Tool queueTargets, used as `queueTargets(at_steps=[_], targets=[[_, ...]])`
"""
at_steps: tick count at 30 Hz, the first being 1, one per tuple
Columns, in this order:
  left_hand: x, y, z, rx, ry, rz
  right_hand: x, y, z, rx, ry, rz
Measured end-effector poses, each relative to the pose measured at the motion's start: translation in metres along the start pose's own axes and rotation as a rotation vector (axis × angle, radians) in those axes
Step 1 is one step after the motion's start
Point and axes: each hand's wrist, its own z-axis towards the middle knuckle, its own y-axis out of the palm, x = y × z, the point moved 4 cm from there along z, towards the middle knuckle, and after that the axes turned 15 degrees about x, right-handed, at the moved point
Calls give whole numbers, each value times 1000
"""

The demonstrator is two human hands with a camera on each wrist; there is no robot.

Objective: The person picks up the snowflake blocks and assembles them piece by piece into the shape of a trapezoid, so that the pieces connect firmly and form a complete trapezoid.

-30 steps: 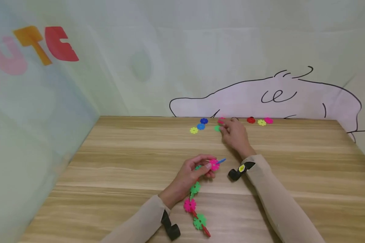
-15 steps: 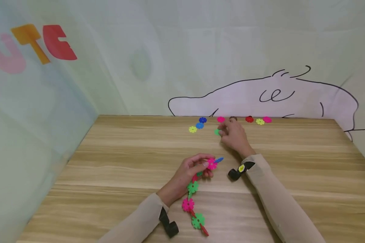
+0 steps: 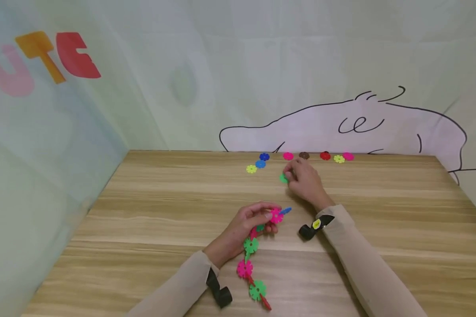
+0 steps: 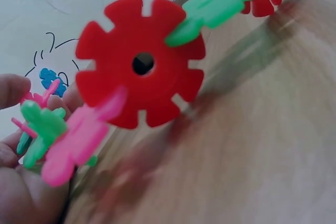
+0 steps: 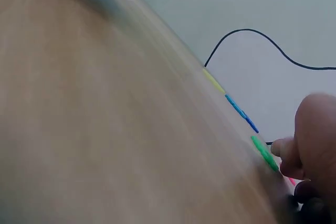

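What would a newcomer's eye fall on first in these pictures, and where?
Probably the bright disc chain, trailing from the left hand toward the viewer. In the left wrist view, a red disc looms large, just left of centre. Next might come the big coloured letters, upper left in the head view.

At the left, the left hand (image 4: 29,195) holds a disc chain (image 4: 139,90): a notched red disc (image 4: 165,72) joins to a pink disc (image 4: 76,142) on its left and a green disc (image 4: 215,9) on its right, above the wooden table (image 4: 252,145).
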Motion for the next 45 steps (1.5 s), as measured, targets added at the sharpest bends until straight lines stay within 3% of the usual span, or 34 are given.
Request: queueTargets(at_steps=[6,14,21,25,30,34,39,45], targets=[[1,1,2,-10,2,-3,-1,-7,-10,0,-81,26],[0,1,1,-14,10,-5,-2,-19,-37,24,-49,189],[0,0,1,-10,15,0,-8,-26,-55,4,-153,71],[0,0,2,-13,25,2,-7,-31,-61,14,-83,130],[0,0,2,-17,33,8,-3,-43,-75,69,100,397],[0,0,2,-14,56,48,-5,-52,-92,42,237,591],[0,-1,2,10,75,97,-13,-52,-103,-5,262,699],[-4,0,2,-2,80,131,-14,-52,-106,-8,257,710]])
